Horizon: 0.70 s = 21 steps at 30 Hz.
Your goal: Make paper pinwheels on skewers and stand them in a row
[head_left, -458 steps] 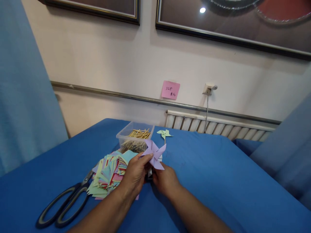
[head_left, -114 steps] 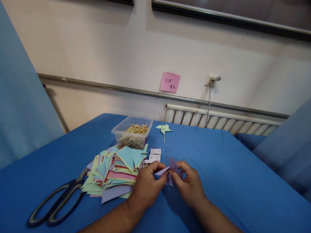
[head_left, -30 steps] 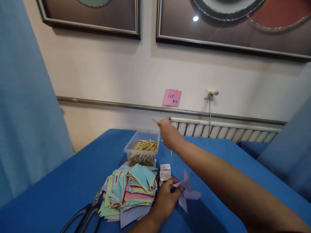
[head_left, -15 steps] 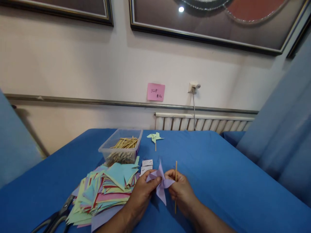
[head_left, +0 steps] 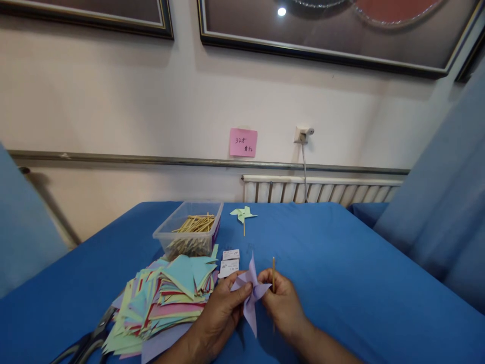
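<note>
A purple paper pinwheel (head_left: 250, 298), its blades folded in toward the middle, is pinched in my left hand (head_left: 223, 308) with the thumb pressed near its centre. My right hand (head_left: 282, 303) is closed round a thin wooden stick (head_left: 273, 273) that stands nearly upright. The right fingertips also reach to the pinwheel's right blade; whether they grip it or a pin is too small to tell. Beyond my hands, a finished-looking green pinwheel (head_left: 243, 214) on a stick lies on the blue cloth.
Left of my hands is a pile of coloured paper pieces (head_left: 170, 298), with black-handled scissors (head_left: 91, 336) beside it. A clear plastic box (head_left: 162, 235) of wooden sticks (head_left: 195, 225) stands behind. Two small white boxes (head_left: 230, 263) sit near my left hand on the blue tablecloth (head_left: 359, 283).
The pinwheel has turned and tilted a little in my hands. My right hand and its stick have dropped slightly, and the stick's lower end shows less.
</note>
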Each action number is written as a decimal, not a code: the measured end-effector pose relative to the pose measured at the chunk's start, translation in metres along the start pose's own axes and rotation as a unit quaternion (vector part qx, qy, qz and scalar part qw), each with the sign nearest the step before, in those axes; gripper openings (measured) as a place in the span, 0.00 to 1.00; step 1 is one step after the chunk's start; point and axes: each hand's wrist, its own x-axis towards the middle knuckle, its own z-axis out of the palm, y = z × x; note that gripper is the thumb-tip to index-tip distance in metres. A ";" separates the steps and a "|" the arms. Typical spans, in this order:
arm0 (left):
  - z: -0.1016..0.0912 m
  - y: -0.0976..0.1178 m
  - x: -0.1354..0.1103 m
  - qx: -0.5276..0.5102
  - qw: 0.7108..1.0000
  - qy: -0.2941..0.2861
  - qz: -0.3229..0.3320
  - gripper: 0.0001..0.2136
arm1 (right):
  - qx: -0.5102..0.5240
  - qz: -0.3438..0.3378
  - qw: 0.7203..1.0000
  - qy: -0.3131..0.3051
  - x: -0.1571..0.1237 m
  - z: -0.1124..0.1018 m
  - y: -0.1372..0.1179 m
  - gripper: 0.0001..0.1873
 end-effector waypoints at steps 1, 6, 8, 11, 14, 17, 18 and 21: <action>0.000 -0.001 0.000 0.007 1.000 0.001 0.000 0.11 | -0.004 -0.006 1.000 -0.005 -0.001 0.000 0.000 0.08; -0.005 -0.005 0.005 0.151 0.981 0.102 0.058 0.19 | -0.095 -0.052 0.994 0.034 0.001 -0.004 0.005 0.07; -0.004 -0.004 0.004 0.251 0.947 0.156 0.125 0.17 | -0.163 -0.080 0.982 0.054 0.003 -0.008 0.006 0.08; 0.006 0.000 -0.004 0.384 0.885 0.170 0.202 0.12 | -0.267 -0.138 0.951 0.075 0.003 -0.014 0.003 0.08; 0.019 0.002 -0.012 0.425 0.878 0.138 0.170 0.13 | -0.360 -0.181 0.914 0.056 -0.002 -0.015 -0.002 0.06; 0.026 0.005 -0.015 0.407 0.894 0.114 0.150 0.13 | -0.417 -0.198 0.887 0.021 -0.008 -0.013 -0.006 0.07; 0.027 0.005 -0.015 0.396 0.899 0.108 0.150 0.13 | -0.428 -0.204 0.880 0.013 -0.009 -0.013 -0.005 0.07; 0.026 0.006 -0.014 0.362 0.914 0.116 0.139 0.11 | -0.451 -0.218 0.865 -0.006 -0.012 -0.012 -0.003 0.07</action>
